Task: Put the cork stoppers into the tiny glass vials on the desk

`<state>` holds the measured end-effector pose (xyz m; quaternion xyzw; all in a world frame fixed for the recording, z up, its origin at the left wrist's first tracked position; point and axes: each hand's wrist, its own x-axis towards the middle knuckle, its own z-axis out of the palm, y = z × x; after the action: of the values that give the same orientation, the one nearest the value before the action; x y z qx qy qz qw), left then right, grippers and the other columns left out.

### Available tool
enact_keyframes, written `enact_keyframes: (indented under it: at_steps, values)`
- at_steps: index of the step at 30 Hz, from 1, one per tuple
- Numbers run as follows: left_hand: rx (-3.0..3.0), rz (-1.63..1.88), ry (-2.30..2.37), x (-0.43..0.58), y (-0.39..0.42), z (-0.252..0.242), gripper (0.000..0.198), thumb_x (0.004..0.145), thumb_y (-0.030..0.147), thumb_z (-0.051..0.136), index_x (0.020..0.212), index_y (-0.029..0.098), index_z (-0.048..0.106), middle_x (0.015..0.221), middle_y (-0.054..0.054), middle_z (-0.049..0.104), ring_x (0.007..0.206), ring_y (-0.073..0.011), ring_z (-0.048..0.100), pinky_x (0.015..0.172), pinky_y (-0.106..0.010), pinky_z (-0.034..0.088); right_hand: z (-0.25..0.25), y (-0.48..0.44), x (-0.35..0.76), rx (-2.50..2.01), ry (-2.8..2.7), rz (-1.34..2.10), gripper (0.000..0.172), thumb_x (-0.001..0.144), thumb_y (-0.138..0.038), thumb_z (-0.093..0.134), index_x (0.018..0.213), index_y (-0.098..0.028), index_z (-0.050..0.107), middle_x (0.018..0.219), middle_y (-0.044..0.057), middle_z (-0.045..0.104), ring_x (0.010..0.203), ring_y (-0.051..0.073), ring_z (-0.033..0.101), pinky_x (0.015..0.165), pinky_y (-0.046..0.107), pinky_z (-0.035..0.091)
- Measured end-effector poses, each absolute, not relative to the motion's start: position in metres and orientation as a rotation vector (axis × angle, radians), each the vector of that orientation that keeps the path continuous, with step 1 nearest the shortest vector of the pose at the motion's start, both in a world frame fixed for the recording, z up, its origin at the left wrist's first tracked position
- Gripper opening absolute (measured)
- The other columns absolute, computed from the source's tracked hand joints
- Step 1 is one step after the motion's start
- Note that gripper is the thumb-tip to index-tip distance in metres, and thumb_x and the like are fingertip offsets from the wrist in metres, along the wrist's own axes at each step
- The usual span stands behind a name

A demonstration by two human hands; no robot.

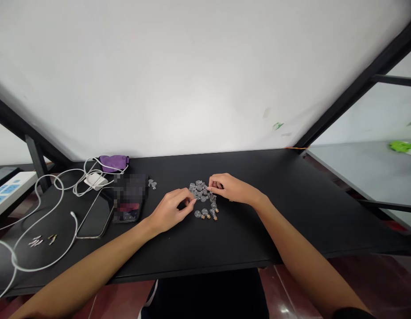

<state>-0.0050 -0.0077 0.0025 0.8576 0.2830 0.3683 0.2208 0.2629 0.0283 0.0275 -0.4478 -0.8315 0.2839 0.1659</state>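
White wall (pixel 192 79) is rising behind a long black desk (pixel 275 221), and the person is leaning in with both forearms reaching over the near edge. At the far left, a power strip (pixel 13 190) is sitting by a loose tangle of white cable (pixel 42 268), with a charger (pixel 95 180), a purple pouch (pixel 114 163) and a dark phone (pixel 94 217) close by. A few small metal pieces (pixel 35 242) are lying near the cable.

Mid-desk, a loose cluster of tiny glass bottles (pixel 199 190) is lying between the hands. Two stray bottles (pixel 152 184) are sitting well apart, toward the pouch.

The left hand (pixel 168 210) is curling in, its fingertips (pixel 194 200) at the cluster's lower left. The right hand (pixel 234 188) is resting half open, its fingertips (pixel 209 188) touching the cluster's upper right. Fingers are hiding any catch, so I cannot tell whether either hand has hold of a bottle.

Along the near side, one bottle is lying with its long axis across the desk, cork (pixel 208 216) pointing right. Another is pointing its cork (pixel 215 217) toward the person.

Risk: round glass bodies are prone to rolling. One knock from the fingers could scatter bottles across the smooth desktop and over the edge, and a fall onto the reddish tile floor (pixel 285 297) could break them.
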Motion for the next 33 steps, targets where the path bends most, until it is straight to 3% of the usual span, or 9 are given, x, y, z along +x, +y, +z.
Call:
enact_keyframes:
  at_steps: [14,33]
  values:
    - [2.369,1.023,0.777,-0.0047,-0.0079,0.0035,0.013,0.102,0.020,0.055,0.089,0.019,0.057,0.079,0.001,0.058,0.072,-0.0121,0.054,0.073,-0.025,0.044,0.0297,0.0277,0.2635,-1.263,-2.401,0.843,0.027,0.096,-0.043,0.063,0.080,-0.021,0.061,0.078,0.000,0.057,0.067,0.015,0.050,0.064,0.028,0.039]
    - [2.388,1.019,0.774,-0.0048,-0.0081,0.0038,0.013,0.102,0.020,0.056,0.089,0.020,0.057,0.079,0.001,0.059,0.073,-0.0121,0.055,0.074,-0.025,0.044,0.0335,0.0266,0.2641,-1.266,-2.451,0.839,0.021,0.098,-0.033,0.056,0.084,-0.020,0.065,0.082,0.002,0.060,0.067,0.015,0.052,0.065,0.029,0.041]
